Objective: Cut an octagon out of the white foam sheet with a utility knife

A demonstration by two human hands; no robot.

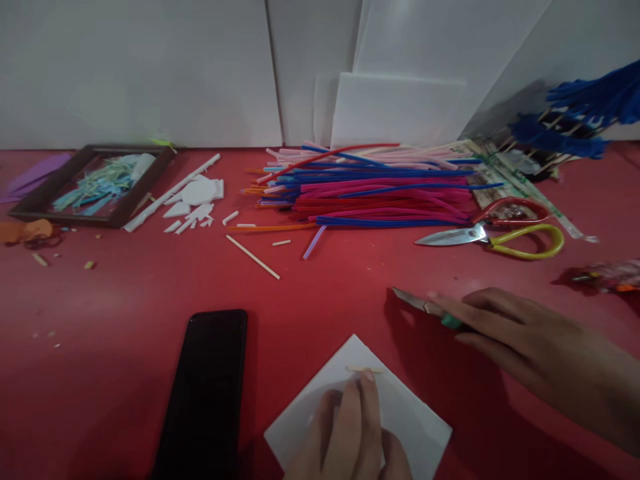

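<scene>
My left hand (350, 427) rests on a white square board (415, 420) at the bottom centre. Its fingertips press a short wooden stick (357, 369) against the board near the far corner. To the right, my right hand (530, 340) is closed round a cutter knife (413, 300) with a bit of green on its handle. The blade points left, just above or on the red surface; I cannot tell which. A black phone (207, 393) lies left of the board.
A pile of coloured pipe cleaners (385, 193) lies along the back, with scissors (475, 235) at its right. White scraps (200, 193), a thin stick (253, 257) and a dark frame (120, 213) are on the left. White panels (140, 73) stand behind.
</scene>
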